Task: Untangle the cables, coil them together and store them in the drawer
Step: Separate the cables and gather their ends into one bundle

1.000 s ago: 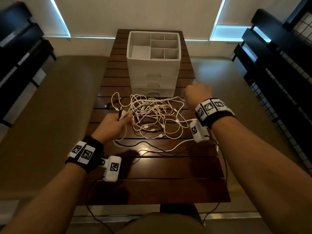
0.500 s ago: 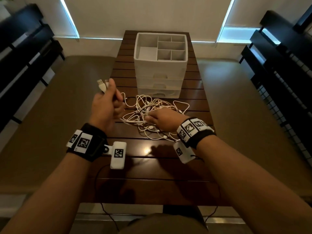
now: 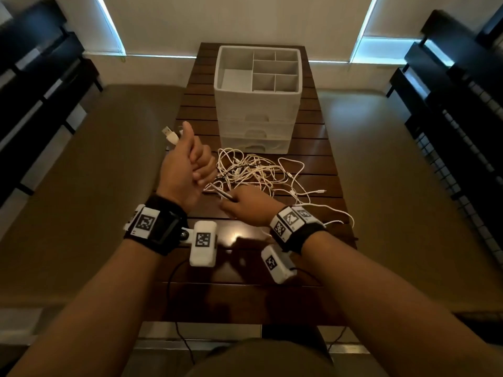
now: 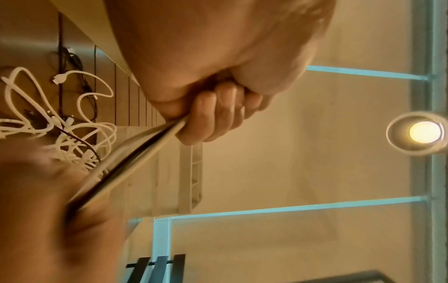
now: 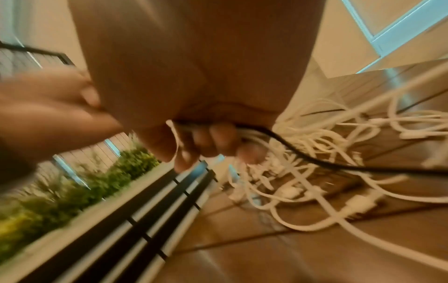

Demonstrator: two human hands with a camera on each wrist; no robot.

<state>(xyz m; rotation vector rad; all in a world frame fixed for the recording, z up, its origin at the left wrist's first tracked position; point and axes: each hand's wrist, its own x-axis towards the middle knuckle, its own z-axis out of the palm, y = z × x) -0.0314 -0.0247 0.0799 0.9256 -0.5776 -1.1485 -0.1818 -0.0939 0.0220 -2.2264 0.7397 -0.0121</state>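
A tangle of white cables with one black cable lies on the dark slatted table, in front of a white drawer unit. My left hand is raised at the table's left edge. It grips a bundle of cable ends, and white USB plugs stick out above the thumb. My right hand lies low just right of it, fingers curled round the same strands, including the black cable. The strands run taut between both hands.
The drawer unit's top is an open tray with several compartments; its drawers look closed. Loose cable loops trail to the table's right edge. Dark benches flank the table on both sides.
My left hand lifted the cable ends off the table and holds them up. My right hand came from near the drawer unit back across the tangle and closed on the strands beside the left hand.
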